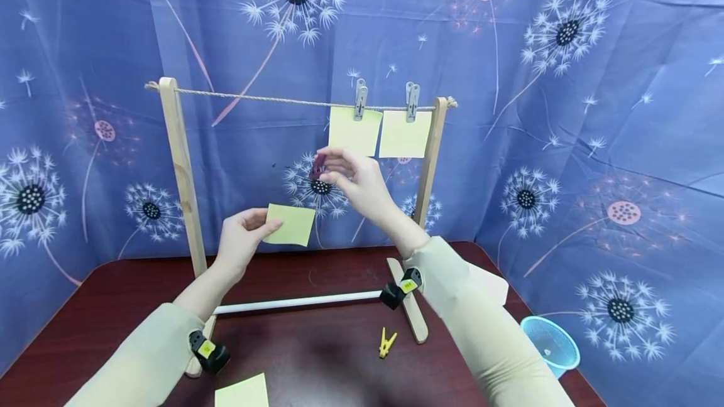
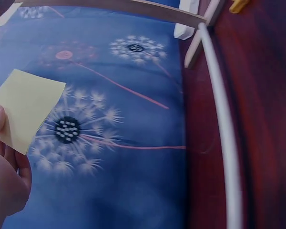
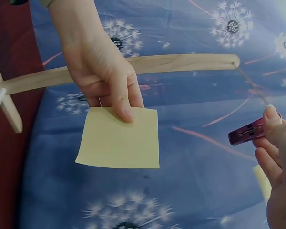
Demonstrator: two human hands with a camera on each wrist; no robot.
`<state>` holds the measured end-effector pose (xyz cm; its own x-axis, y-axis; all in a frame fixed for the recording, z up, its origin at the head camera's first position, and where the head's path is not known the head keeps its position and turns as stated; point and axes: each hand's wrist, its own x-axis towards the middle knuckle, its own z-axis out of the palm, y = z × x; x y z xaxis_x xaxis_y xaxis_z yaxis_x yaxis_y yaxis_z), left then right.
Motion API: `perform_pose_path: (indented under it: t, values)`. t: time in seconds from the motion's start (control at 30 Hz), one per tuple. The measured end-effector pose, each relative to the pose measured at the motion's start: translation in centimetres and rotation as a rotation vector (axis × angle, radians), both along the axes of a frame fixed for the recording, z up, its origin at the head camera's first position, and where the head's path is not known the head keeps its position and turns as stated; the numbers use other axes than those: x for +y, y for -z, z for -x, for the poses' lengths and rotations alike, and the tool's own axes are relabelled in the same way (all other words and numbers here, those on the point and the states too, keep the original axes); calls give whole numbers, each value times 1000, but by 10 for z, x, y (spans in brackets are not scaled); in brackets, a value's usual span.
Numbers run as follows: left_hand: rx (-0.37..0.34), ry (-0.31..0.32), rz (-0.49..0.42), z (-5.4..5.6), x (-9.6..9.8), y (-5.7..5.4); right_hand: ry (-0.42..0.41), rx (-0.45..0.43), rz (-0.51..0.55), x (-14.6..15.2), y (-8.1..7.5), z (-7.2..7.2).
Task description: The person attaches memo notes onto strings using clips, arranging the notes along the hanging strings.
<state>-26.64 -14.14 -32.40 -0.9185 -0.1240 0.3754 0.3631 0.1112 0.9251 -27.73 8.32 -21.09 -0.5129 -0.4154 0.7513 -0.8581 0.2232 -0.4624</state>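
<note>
My left hand (image 1: 240, 237) pinches a yellow sticky note (image 1: 294, 225) by its left edge, thumb in front, below the rope. A dark purple clothespin (image 3: 248, 132) is pinched between the thumb and fingers of my right hand (image 1: 359, 179), up and to the right of that note. Along the rope (image 1: 254, 98), strung between two wooden posts, two more notes hang at the right end: one note (image 1: 353, 134) under a grey clothespin (image 1: 360, 100), another note (image 1: 405, 135) under a second grey clothespin (image 1: 412, 102). The right hand overlaps the first hanging note's lower edge.
On the dark red table (image 1: 317, 338) lie a yellow clothespin (image 1: 387, 343) and, at the front edge, another yellow note (image 1: 243, 392). A white bar (image 1: 300, 301) joins the stand's feet. A blue basket (image 1: 551, 344) stands at the right; a white object (image 1: 489, 284) is behind the right arm.
</note>
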Motion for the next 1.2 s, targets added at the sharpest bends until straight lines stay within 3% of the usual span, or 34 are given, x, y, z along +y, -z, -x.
perform_pose_path:
  t: [0.27, 0.6, 1.0, 1.2]
  values:
    - [106, -3, -76, 9, 6, -42, -29, 46, 49, -11, -47, -2]
    - [208, -13, -108, 7, 15, -88, 19, 55, 101, -20, -79, -4]
    - [243, 10, -279, 12, 19, -121, 164, 141, 102, -23, -104, 1]
    - [252, 7, -268, 14, 25, -130, 232, 139, 91, -29, -117, 3]
